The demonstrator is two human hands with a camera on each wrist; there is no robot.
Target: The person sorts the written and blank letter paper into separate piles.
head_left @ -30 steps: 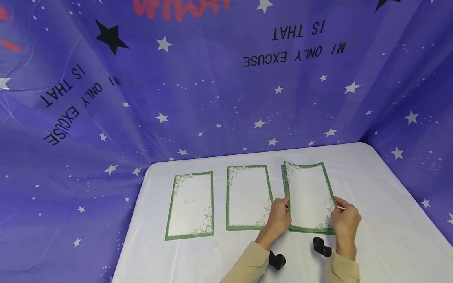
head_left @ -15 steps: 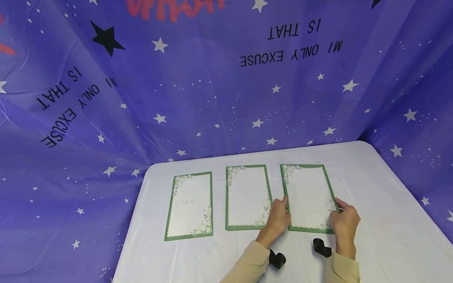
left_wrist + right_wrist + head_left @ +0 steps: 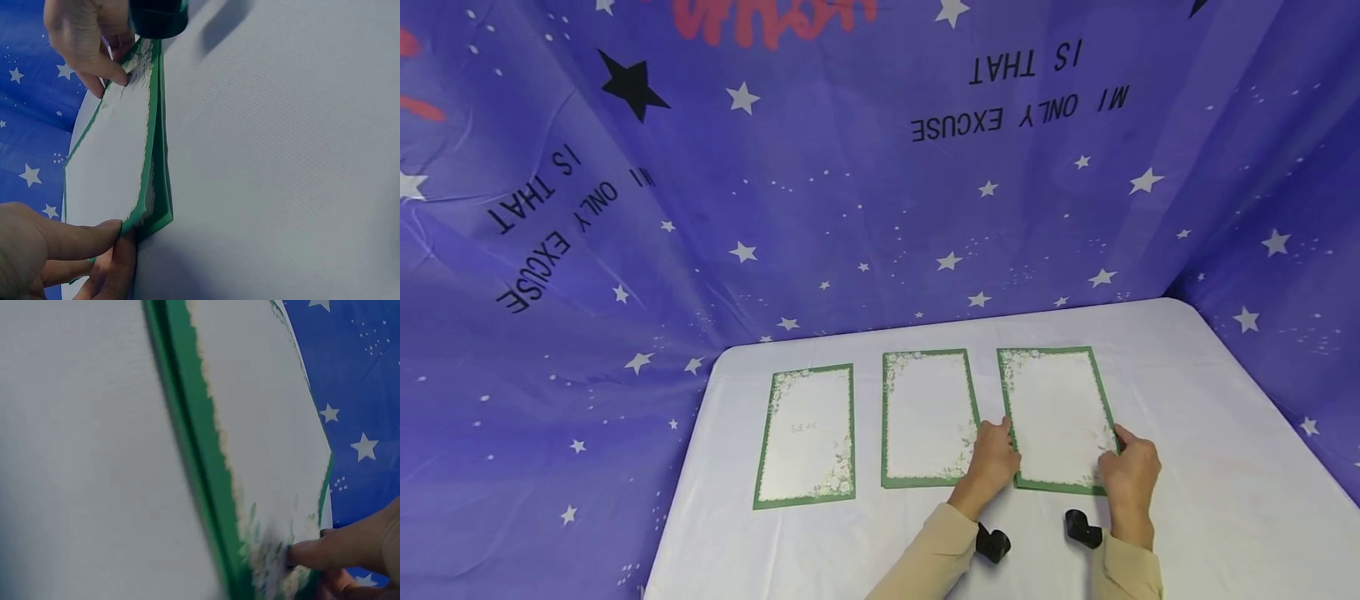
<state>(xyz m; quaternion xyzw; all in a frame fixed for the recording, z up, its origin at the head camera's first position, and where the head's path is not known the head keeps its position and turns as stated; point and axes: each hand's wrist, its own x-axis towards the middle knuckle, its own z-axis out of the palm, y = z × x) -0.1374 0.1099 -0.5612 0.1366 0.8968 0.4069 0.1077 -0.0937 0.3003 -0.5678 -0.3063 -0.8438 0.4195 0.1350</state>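
Note:
The rightmost of three green-bordered sheets of floral stationery paper (image 3: 1056, 408) is between my hands. My left hand (image 3: 992, 458) pinches its left edge near the bottom corner. In the left wrist view, the thumb (image 3: 94, 237) is on top with fingers underneath, and that edge is raised a little over another green-edged sheet (image 3: 164, 209). On the opposite side, my right hand (image 3: 1131, 475) pinches the right edge; the right wrist view shows its thumb (image 3: 344, 550) pressing on the printed flowers in the corner.
A matching middle sheet (image 3: 928, 425) lies close to my left hand, with a second green edge showing beneath it. Farther left is a sheet (image 3: 808, 450) with faint writing. All lie on a white-covered table (image 3: 1217, 433), backed by a blue starry curtain (image 3: 865, 208).
The far left corner of the held sheet was curled up a second ago; it has come down flat, lined up over the sheet beneath. Both hands keep nearly the same place.

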